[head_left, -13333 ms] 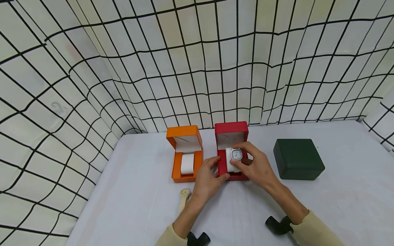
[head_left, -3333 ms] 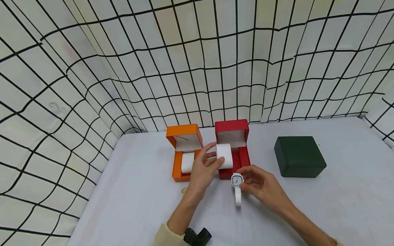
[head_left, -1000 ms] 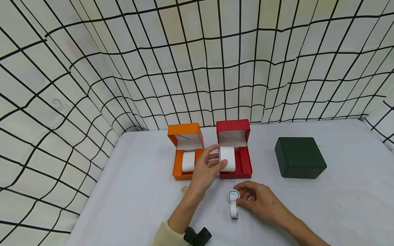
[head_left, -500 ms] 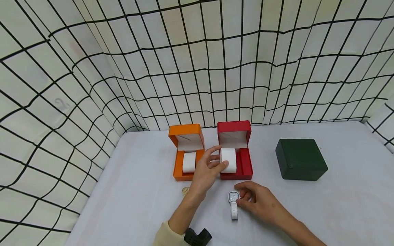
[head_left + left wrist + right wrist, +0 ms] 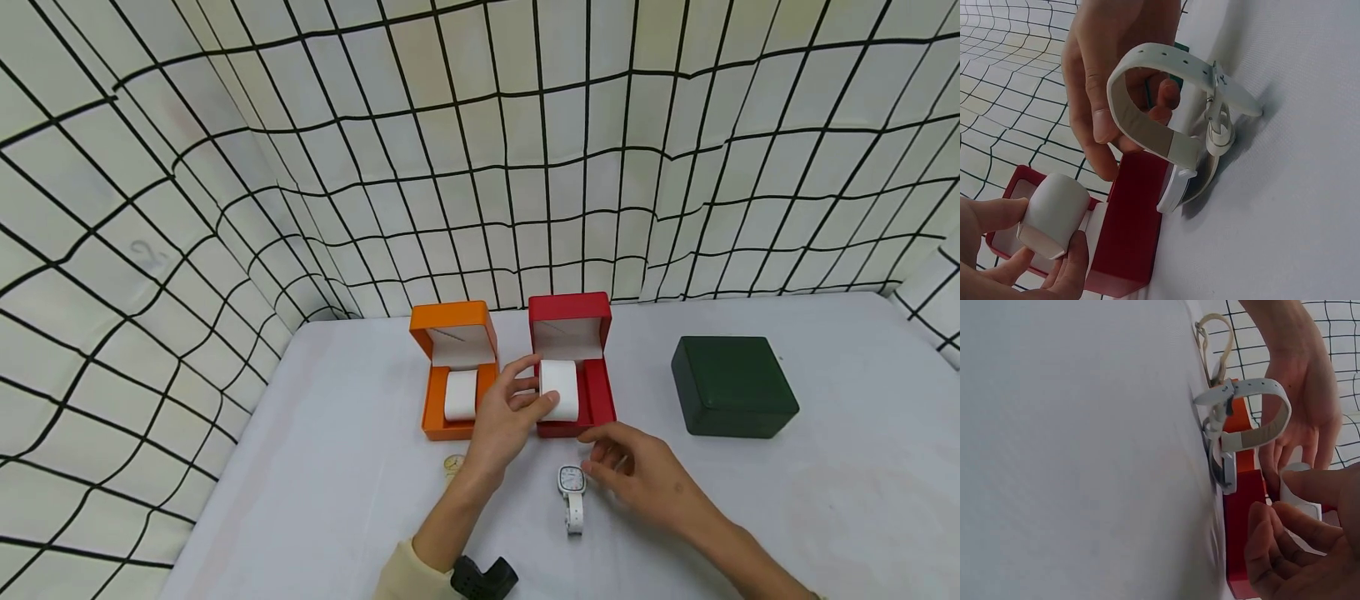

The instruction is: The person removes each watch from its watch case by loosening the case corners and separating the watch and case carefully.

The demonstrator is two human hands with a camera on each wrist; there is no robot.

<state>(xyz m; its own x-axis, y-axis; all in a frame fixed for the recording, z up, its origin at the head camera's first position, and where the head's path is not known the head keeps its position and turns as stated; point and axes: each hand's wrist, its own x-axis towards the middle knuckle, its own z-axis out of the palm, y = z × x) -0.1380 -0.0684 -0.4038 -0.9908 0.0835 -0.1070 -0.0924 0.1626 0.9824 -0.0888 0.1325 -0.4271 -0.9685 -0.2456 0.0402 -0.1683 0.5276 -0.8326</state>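
My left hand [image 5: 506, 421] pinches a white watch cushion [image 5: 559, 390] between thumb and fingers, over the open red watch box [image 5: 597, 392]. In the left wrist view the cushion [image 5: 1057, 209] looks like a hollow cylinder. A white-strapped watch [image 5: 572, 492] lies on the table in front of the red box, dial up in the head view; its buckled strap [image 5: 1141, 59] stands up as a loop. My right hand [image 5: 641, 475] is just right of the watch, fingers loosely bent, holding nothing. In the right wrist view a small gap separates its fingertips from the watch [image 5: 1229, 469].
An open orange watch box [image 5: 437, 404] with a white cushion [image 5: 461, 395] stands left of the red one. A gold-faced watch [image 5: 453, 464] lies partly behind my left forearm. A closed dark green box [image 5: 733, 386] sits at the right. Black-gridded white walls [image 5: 480, 208] rise behind.
Over the earlier frames, cushion and watch came out of the red box and the watch was separated from the cushion. Since half a second ago, my right hand has let go of the watch.
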